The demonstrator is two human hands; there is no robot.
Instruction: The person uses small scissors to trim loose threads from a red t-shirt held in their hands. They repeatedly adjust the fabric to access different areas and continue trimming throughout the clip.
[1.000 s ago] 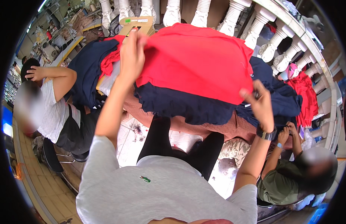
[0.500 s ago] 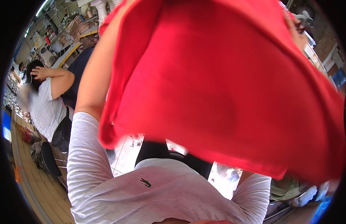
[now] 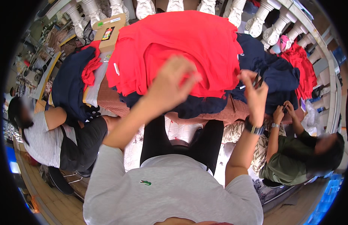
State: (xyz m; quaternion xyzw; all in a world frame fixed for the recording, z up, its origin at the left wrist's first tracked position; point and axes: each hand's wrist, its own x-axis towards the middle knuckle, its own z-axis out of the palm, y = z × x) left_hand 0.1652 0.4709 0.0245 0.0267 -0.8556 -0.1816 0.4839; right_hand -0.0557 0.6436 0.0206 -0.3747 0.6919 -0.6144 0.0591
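A bright red garment [image 3: 177, 48], rumpled and loosely folded, lies atop navy clothes [image 3: 271, 71] on the bench [image 3: 219, 112]. Just below the garment, the blurred left hand [image 3: 170, 84] hovers loosely spread; the right hand [image 3: 254, 92] pinches a small dark object [image 3: 257, 79].

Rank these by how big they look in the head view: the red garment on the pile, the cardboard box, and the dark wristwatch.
1. Red garment, by far the largest.
2. Cardboard box.
3. Dark wristwatch, smallest, though it is nearer the camera.

Two raised hands, left [image 3: 170, 84] and right [image 3: 254, 92]; one cardboard box [image 3: 109, 33]; two seated co-workers, one [image 3: 50, 135] at left, one [image 3: 301, 157] at right
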